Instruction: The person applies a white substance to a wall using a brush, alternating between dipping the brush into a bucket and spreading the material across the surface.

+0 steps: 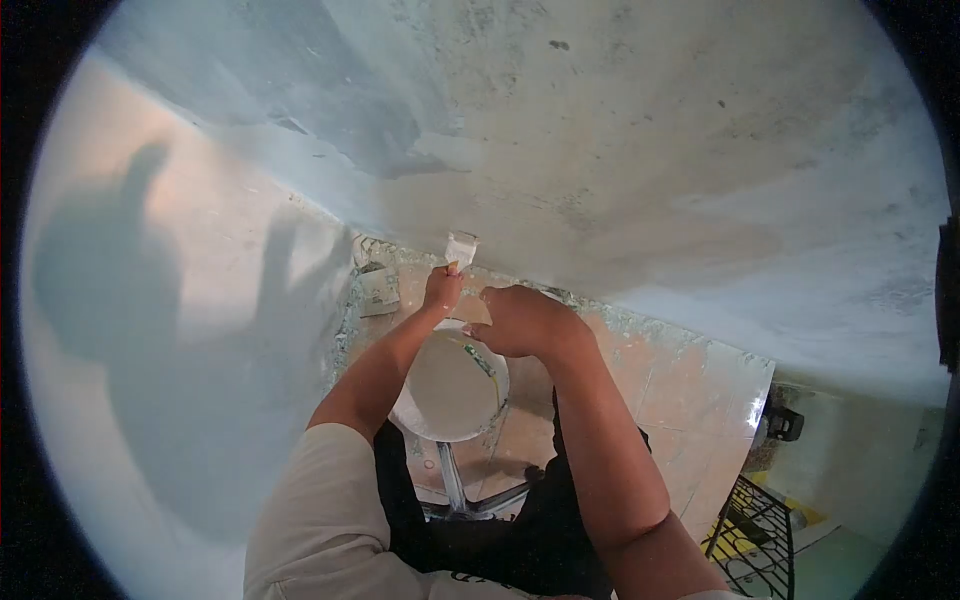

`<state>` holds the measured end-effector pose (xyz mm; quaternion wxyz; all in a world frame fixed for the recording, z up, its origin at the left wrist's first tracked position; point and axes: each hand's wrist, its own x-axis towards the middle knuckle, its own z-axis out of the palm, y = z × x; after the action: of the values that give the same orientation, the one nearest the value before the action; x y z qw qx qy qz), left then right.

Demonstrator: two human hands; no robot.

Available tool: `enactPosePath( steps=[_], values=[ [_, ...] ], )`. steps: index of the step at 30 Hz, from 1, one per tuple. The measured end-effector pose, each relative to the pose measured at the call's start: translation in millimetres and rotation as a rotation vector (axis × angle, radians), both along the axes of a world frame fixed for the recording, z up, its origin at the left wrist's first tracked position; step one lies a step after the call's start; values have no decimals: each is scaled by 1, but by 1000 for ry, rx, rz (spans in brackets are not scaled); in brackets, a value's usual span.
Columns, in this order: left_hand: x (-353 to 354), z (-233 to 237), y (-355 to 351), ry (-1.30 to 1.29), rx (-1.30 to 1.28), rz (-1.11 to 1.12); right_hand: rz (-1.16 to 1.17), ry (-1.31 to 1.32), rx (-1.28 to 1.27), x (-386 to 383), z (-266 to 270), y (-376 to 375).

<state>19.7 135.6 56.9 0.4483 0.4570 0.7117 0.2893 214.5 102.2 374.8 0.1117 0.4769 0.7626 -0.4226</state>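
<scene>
My left hand [443,290] is closed around a putty knife [461,248], its pale, smeared blade pointing up towards the base of the wall in front of me. To its right, my right hand [525,320] is bent at the wrist above the bucket's far rim. Its thumb and fingers are apart, with a gap between them and no tool showing; its palm side is hidden. Below both hands, between my knees, stands a white round bucket [450,395] with a pale surface inside and a green-and-yellow strip near its right side.
The wall [600,130] ahead has grey and whitish patches; another wall [220,400] at left carries my shadow. Debris [375,255] lines the tiled floor [620,360]. Metal legs [455,480] show below the bucket. A black metal grille [755,535] stands lower right.
</scene>
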Motion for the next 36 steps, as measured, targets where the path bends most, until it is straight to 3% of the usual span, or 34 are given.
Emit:
enactPosePath(
  steps=[3, 4, 6, 7, 9, 14, 20, 22, 23, 25, 28, 35, 36],
  values=[
    [-10, -15, 3, 88, -143, -34, 10, 5, -16, -4, -2, 2],
    [-7, 3, 1, 86, -147, -32, -7, 23, -12, -6, 0, 1],
    [-5, 33, -1, -200, -550, 69, -21, 38, -7, -9, 0, 1],
    [-6, 31, 2, -203, -550, 71, -10, 30, -8, -10, -1, 1],
    [-7, 27, 7, -372, -811, 133, 4, 17, -9, -11, -2, 1],
    [0, 19, 16, -517, -718, 110, -10, -5, -12, -7, -6, 3],
    [12, 83, 33, -517, -613, 162, 16, -9, 14, -5, -3, 2],
    [12, 96, 24, -332, -489, -96, 12, 5, 25, -3, -3, 1],
    [13, 103, 19, -324, -487, -95, 8, 13, 35, -3, -3, 0],
    [27, 156, 7, -413, -444, 73, 15, 16, 27, -2, 2, -1],
    [28, 185, 2, -389, -435, 163, 17, 15, 32, 2, 8, -5],
    [35, 287, -23, -345, -326, 153, -37, 9, 54, 21, 11, -12],
    [33, 304, -28, -447, -319, 158, -37, 14, 56, 22, 13, -12]
  ],
)
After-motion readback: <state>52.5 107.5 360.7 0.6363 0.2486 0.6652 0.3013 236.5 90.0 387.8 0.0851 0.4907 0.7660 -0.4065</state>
